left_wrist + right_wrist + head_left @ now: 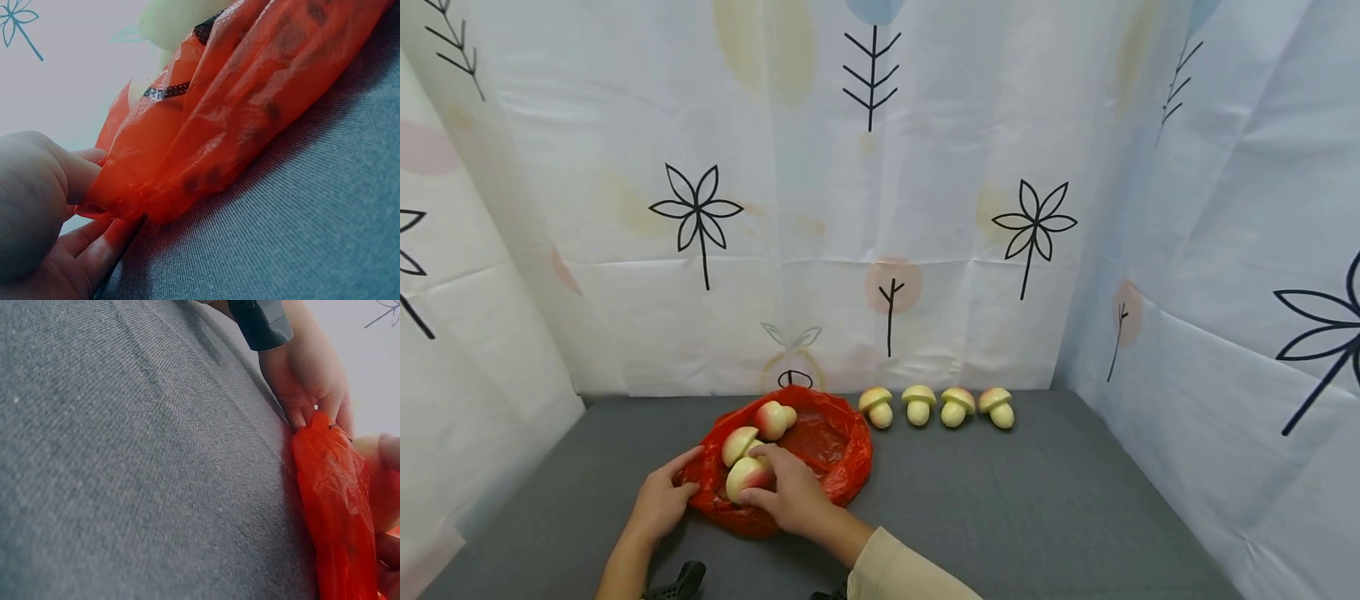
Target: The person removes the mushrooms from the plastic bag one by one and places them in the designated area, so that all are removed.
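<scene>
A red plastic bag [853, 454] lies with its mouth spread and its rim rolled down. My left hand [661, 502] pinches the bag's left edge; in the left wrist view the thumb and fingers [94, 250] are on either side of the red film [206, 144]. Inside the bag, my right hand [797, 493] grips a toy mushroom [747, 478], pale yellow with a pink blush on its cap. Beside it in the bag are a second mushroom [739, 446] and a third mushroom [771, 420]. In the right wrist view, the gripped mushroom [382, 487] is partly hidden by the bag.
Several similar mushrooms stand in a row at the table's back edge, right of the bag, from the leftmost mushroom [877, 407] to the rightmost mushroom [997, 408]. The table [1000, 517] has a dark grey cover. White printed curtains [955, 317] enclose its back and sides.
</scene>
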{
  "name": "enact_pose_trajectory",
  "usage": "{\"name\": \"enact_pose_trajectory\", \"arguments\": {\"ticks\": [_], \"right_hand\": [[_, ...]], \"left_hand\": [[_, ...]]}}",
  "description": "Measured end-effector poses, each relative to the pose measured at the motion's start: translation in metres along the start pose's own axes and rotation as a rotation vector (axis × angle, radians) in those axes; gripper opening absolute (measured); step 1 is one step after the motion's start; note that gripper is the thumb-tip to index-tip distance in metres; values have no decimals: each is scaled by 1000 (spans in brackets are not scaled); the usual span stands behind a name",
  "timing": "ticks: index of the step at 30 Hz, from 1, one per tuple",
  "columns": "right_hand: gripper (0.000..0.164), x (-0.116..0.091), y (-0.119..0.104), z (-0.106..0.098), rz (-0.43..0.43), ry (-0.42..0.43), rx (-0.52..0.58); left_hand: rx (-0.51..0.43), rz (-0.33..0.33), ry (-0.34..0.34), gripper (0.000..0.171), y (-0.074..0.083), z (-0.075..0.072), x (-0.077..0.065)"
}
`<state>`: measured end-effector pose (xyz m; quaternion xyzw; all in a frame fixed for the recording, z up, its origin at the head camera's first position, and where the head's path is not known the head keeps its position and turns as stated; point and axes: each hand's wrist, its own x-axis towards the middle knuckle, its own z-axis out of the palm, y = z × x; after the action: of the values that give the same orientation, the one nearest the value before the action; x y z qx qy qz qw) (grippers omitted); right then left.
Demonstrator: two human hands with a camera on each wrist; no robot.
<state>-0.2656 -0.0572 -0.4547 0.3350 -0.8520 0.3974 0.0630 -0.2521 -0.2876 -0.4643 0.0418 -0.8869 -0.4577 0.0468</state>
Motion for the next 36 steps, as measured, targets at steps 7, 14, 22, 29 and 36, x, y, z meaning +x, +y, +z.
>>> {"name": "enact_pose_trajectory", "arguments": {"ticks": [7,14,22,29,36], "right_hand": [[48,-3,1,-7,-25,21,43],[47,-8,1,-14,4,22,139],[47,-12,10,-21,62,33,275],[47,-15,13,-35,57,44,309],[41,-17,20,-48,19,82,278]], "left_hand": [[1,-4,1,59,1,-1,-1],[-9,-2,-5,59,1,-2,0],[-1,3,-9,60,0,-1,1],[-4,-11,-15,59,0,-1,1],[-3,-15,-14,59,1,-1,0]]}}
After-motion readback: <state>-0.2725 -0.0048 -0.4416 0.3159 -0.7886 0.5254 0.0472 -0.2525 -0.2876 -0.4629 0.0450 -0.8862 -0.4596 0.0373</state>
